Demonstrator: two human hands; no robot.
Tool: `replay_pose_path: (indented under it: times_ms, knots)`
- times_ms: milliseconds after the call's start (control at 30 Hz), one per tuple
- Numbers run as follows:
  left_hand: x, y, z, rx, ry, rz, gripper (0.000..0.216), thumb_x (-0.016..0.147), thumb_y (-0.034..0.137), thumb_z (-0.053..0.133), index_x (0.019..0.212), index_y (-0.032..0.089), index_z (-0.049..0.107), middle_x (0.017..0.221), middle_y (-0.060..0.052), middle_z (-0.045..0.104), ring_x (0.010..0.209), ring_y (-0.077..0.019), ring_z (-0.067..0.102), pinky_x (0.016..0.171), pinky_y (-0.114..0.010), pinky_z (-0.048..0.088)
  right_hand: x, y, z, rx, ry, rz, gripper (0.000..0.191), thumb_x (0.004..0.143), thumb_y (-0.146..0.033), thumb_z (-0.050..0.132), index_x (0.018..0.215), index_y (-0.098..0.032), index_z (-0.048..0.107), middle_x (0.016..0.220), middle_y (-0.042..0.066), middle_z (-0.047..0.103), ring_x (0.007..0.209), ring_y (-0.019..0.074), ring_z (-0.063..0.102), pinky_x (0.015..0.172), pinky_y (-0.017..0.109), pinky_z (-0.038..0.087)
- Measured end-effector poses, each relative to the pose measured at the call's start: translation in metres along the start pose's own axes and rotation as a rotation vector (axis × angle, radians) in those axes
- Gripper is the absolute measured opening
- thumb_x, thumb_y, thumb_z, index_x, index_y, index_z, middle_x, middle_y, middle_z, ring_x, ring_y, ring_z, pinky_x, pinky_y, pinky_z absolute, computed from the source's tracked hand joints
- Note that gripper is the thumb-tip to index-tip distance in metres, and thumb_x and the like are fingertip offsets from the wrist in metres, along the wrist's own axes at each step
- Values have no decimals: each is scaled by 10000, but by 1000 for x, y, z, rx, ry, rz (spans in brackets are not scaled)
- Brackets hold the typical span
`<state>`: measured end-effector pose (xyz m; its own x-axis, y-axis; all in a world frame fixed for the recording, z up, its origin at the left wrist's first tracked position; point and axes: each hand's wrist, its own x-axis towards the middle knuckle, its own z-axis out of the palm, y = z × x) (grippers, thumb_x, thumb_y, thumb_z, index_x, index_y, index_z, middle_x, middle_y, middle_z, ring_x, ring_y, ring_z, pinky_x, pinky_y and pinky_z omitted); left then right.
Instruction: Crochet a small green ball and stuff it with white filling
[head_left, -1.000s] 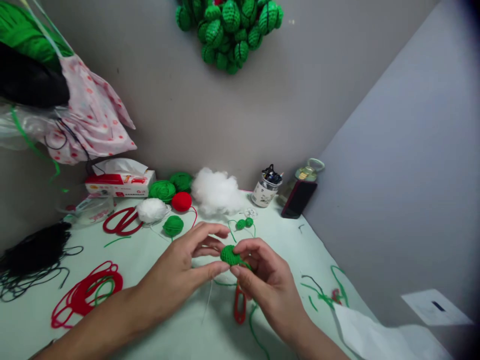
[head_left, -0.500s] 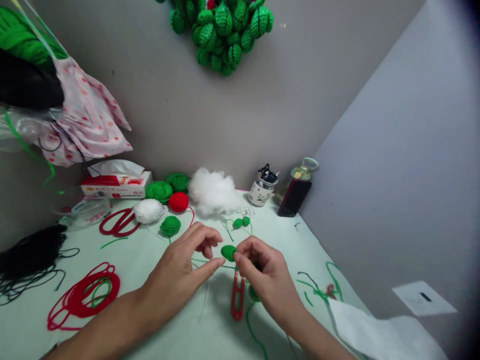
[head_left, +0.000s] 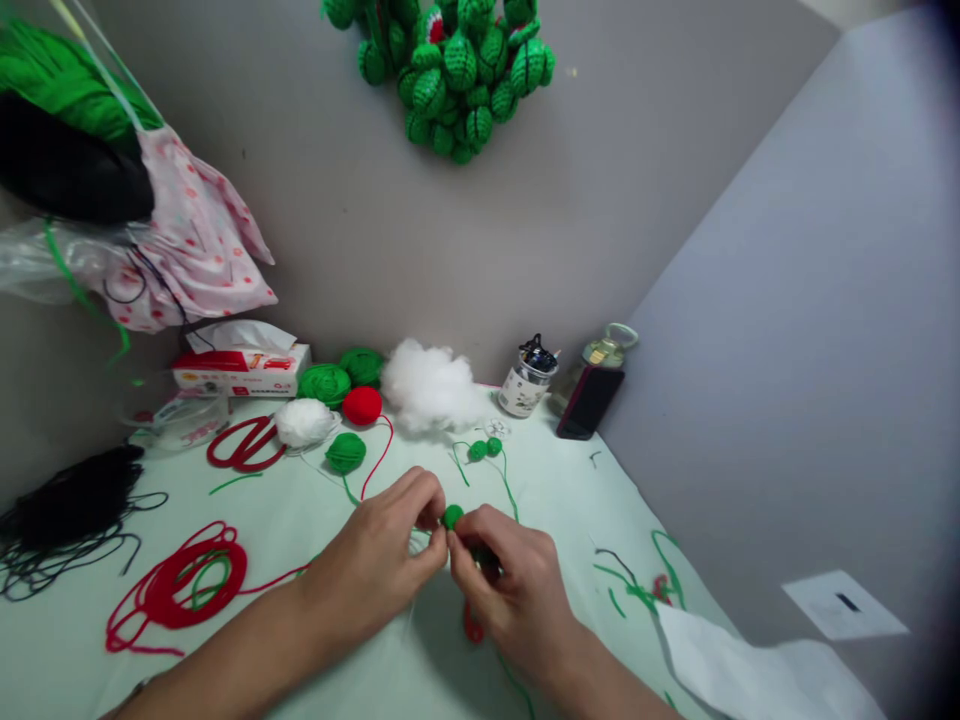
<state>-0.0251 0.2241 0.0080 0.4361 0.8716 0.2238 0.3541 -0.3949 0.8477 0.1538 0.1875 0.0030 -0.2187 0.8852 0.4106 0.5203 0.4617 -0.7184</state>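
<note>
A small green crocheted piece (head_left: 452, 516) sits between my two hands above the table. My right hand (head_left: 514, 575) pinches it from the right with thumb and forefinger. My left hand (head_left: 397, 530) is closed at its left side, fingertips against it. The crochet hook's red handle (head_left: 472, 626) shows below, mostly covered by my right hand. Green yarn (head_left: 516, 690) trails down from under that hand. Beyond my hands lie two little green crocheted balls (head_left: 486, 449) with yarn tails.
Yarn balls, such as a red one (head_left: 362, 406), white stuffing (head_left: 431, 385) and red scissors (head_left: 244, 444) lie toward the back. A jar (head_left: 527, 388) and a phone (head_left: 590, 402) stand at the right. Red yarn (head_left: 199, 585) coils at the left. Green crocheted pieces (head_left: 472, 80) hang on the wall.
My left hand has closed in from the left onto the green crocheted piece. My right hand has shifted slightly left and down, covering most of the crochet hook. The view has tilted slightly.
</note>
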Motion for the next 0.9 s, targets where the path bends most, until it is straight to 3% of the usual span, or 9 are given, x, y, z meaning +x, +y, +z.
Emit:
replay_pose_path:
  times_ms: [167,267,367,433,533,600,700,767,900]
  knots:
    - [-1,4,-8,210,-39,11,147,881,168,439,787,260,373,810,19,509,726,-184,506,692,-340,405,10,0,-9,59,-128,171,215,987,-283,568,783,-221,598,628,-38,588,538,109,534,532,226,399]
    - [0,2,-12,323,-195,-32,142,866,153,441,793,255,373,830,12,536,724,-186,523,691,-338,390,39,16,-26,-70,-282,208,314,1041,-364,514,817,-209,670,762,7,698,722,153,653,676,257,497]
    - [-2,-1,-10,341,-353,-17,118,890,147,444,827,243,473,891,-2,618,773,-197,610,712,-330,419,79,48,-38,-350,-224,214,181,1012,-351,614,1058,-210,716,1002,51,770,923,204,721,853,325,553]
    - [-5,-1,-9,339,-414,12,163,932,158,436,906,245,571,986,-23,668,858,-219,673,759,-339,460,107,74,-39,-433,-164,238,314,973,-292,684,1267,-183,665,1245,132,725,1127,271,696,1005,430,535]
    - [-6,2,-15,342,-451,21,252,976,171,437,1093,246,647,1133,-62,698,1017,-253,717,879,-372,515,141,106,-30,-508,-121,284,462,920,-296,775,1337,-154,633,1406,189,637,1275,331,637,1081,524,524]
    - [-2,3,-23,377,-410,59,262,974,177,480,1147,242,666,1150,-64,717,1041,-255,728,903,-376,539,158,120,-21,-510,-119,298,394,998,-378,686,1340,-190,631,1392,114,649,1205,276,674,1009,512,593]
    - [18,-2,-38,490,-311,173,220,956,235,587,1145,250,700,1130,-57,743,1010,-258,740,875,-369,568,175,132,-12,-447,-128,295,379,1009,-386,671,1334,-193,635,1363,107,663,1154,257,693,967,482,616]
    - [43,-10,-46,514,-245,202,218,965,275,608,1163,268,700,1170,-50,736,1062,-251,727,931,-370,569,183,136,-11,-392,-106,288,387,1005,-383,678,1335,-188,633,1360,109,665,1152,260,695,964,482,616]
    - [110,-31,-49,608,3,231,421,961,153,608,1377,213,610,1457,-126,614,1380,-290,557,1183,-466,437,198,136,-13,-261,-36,262,394,1004,-383,679,1341,-185,628,1358,110,664,1153,261,695,965,486,616]
